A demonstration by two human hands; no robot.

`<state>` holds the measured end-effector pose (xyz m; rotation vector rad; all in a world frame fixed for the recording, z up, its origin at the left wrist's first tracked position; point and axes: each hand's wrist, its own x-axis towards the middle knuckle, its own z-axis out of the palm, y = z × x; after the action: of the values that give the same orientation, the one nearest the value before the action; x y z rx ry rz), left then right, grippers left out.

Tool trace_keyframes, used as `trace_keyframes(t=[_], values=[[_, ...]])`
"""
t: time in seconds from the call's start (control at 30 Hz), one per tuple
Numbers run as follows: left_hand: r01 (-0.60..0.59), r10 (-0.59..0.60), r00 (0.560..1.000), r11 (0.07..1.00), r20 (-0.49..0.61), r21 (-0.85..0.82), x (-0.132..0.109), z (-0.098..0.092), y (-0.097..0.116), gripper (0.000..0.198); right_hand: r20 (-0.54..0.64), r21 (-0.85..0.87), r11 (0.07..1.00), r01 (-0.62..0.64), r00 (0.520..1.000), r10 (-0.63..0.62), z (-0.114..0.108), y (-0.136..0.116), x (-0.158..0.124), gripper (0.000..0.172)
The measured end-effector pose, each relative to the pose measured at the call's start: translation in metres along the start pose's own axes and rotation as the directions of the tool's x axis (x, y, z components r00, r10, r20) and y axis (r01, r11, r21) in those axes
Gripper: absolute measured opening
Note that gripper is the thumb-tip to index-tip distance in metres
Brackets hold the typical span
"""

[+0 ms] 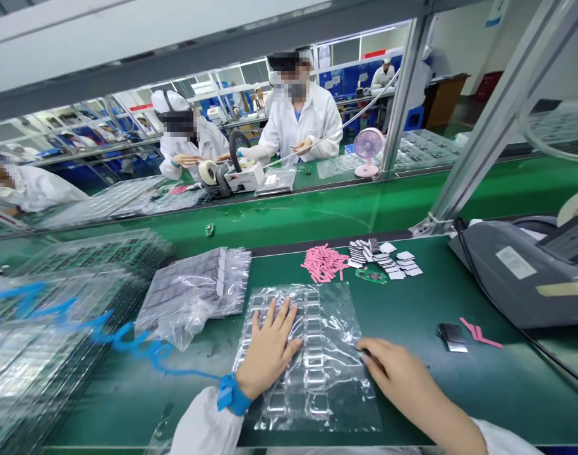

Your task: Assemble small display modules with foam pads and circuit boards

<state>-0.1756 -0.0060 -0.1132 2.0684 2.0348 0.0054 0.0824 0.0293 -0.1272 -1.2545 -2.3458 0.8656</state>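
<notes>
A clear plastic bag (345, 379) lies flat on the green bench, with rows of clear rectangular plastic pieces (314, 341) showing in it. Spread over its left half is my left hand (268, 347), fingers apart and palm down, holding nothing. At the bag's right edge, my right hand (393, 366) is closed in a pinch; a small dark piece (364, 351) shows between thumb and forefinger, its kind unclear. Beyond the bag sit a heap of pink strips (323, 262), several white-and-black pads (388, 259) and a green circuit board (371, 275).
Bagged sheets (189, 284) lie at left beside tall stacks of clear trays (71, 341). A blue coiled cord (141, 347) runs to my left wristband. On the right stand a grey machine (520, 272), a dark pad stack (452, 337) and pink strips (481, 333). Co-workers sit across.
</notes>
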Motion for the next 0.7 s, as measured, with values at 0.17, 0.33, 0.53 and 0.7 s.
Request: trace_keyframes(t=[0.17, 0.33, 0.53, 0.7], values=[[-0.057, 0.062, 0.997, 0.992, -0.040, 0.116, -0.002, -0.004, -0.024, 0.054, 0.011, -0.091, 0.985, 0.144, 0.990, -0.144, -0.015, -0.033, 0.044, 0.020], [-0.063, 0.078, 0.994, 0.983, -0.080, 0.170, -0.015, -0.010, -0.019, 0.055, 0.072, -0.101, 0.941, 0.324, 0.946, -0.317, 0.014, -0.050, 0.039, 0.009], [-0.147, 0.160, 0.985, 0.973, -0.060, 0.177, -0.056, -0.002, 0.002, 0.066, 0.064, -0.115, 0.831, 0.544, 0.839, -0.541, 0.058, -0.051, 0.000, 0.017], [-0.068, 0.101, 0.987, 0.969, -0.128, 0.238, -0.066, 0.040, -0.020, 0.071, 0.004, -0.305, 0.705, 0.641, 0.741, -0.672, 0.068, -0.057, 0.007, 0.020]])
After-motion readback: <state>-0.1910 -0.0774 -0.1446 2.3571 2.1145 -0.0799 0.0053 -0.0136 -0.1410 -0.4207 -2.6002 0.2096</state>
